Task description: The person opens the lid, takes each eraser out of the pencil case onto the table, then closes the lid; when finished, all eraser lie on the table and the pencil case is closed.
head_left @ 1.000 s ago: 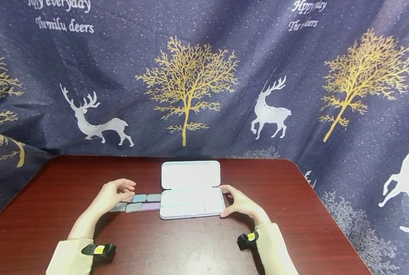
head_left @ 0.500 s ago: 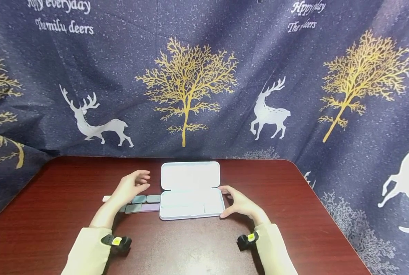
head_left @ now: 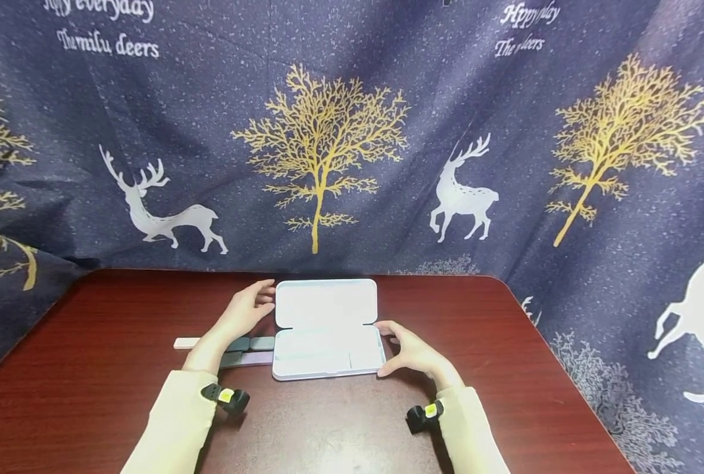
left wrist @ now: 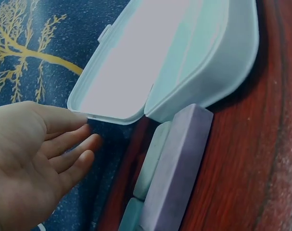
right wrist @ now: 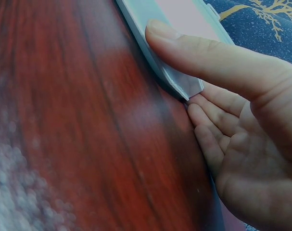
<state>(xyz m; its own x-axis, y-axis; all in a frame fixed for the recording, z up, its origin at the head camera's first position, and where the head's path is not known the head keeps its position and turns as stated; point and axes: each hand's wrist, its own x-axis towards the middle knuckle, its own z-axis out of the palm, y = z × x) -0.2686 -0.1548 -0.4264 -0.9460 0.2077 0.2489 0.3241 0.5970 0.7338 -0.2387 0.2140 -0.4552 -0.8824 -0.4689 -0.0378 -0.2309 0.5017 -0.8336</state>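
A pale blue, box-shaped pencil case (head_left: 310,366) lies on the table with its lid (head_left: 327,303) folded back. My right hand (head_left: 411,349) grips the case's right end, the thumb over the near edge and the fingers at the far side. By the lid's left edge is my left hand (head_left: 245,313), its fingers loosely extended and holding nothing. In the left wrist view, its thumb seems to touch the lid's corner. Left of the case lie a purple block (left wrist: 177,168), a light green block (left wrist: 153,159) and a teal block (left wrist: 131,214). My left wrist hides part of the row.
The white end of another block (head_left: 185,343) sticks out left of my forearm. Everything lies on a dark red wooden table (head_left: 304,428). Behind it hangs a navy cloth (head_left: 376,217) printed with trees and deer.
My left hand has moved right and away from me, from over the blocks to the lid's left edge. The white block has come into view. My right hand keeps its place.
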